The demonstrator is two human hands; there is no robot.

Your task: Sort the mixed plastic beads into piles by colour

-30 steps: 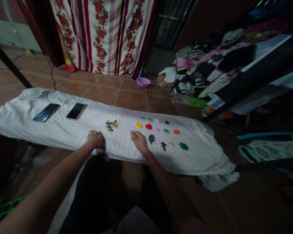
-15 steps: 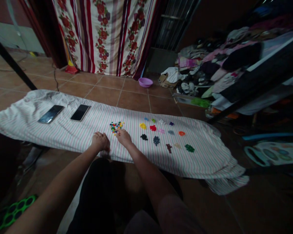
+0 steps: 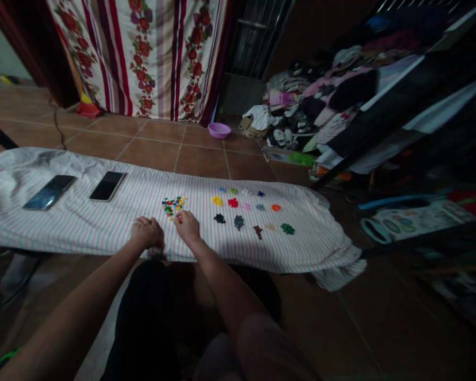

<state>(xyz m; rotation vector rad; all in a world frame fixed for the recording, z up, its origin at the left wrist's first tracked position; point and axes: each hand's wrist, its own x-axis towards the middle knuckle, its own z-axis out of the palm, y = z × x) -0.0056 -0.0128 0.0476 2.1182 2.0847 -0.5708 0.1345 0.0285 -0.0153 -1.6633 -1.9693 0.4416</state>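
Note:
A mixed pile of tiny coloured pieces lies on the striped cloth; they are too small to name. At its near right edge is my right hand, thumb and fingers pinched together; what they hold, if anything, is hidden. My left hand rests on the cloth nearer the front edge, its fingers curled in and their contents out of sight. To the right sit several small heaps sorted by colour, among them yellow pieces, red pieces, black pieces and green pieces.
Two phones, one darker and one reflective, lie on the left of the cloth. Beyond the table, a purple basin stands on the tiled floor before a floral curtain. Clothes are heaped at the back right.
The view has turned right, so everything sits further left. My right hand has drawn back slightly from the mixed pile towards me. My left hand stays resting on the cloth.

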